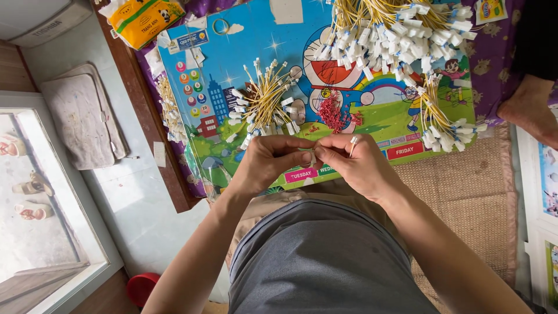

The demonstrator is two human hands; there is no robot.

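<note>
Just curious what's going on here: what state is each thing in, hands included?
Left hand: pinched shut on a small white piece.
Right hand: shut on a white-tipped yellow wire.
Wire bundles: heaped loose on the cartoon board.
Red bits: piled on the board.
Tissue pack: open.

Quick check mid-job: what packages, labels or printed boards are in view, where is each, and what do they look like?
Colourful cartoon board: under the yellow wire bundles, rectangular, blue sky, green grass.
Yellow-orange tissue pack: top left, beyond the board, soft rectangular.
Pink, green and red label strips: board's near edge, just beyond both hands.
Small colourful card: top right corner, partly cut off.
</note>
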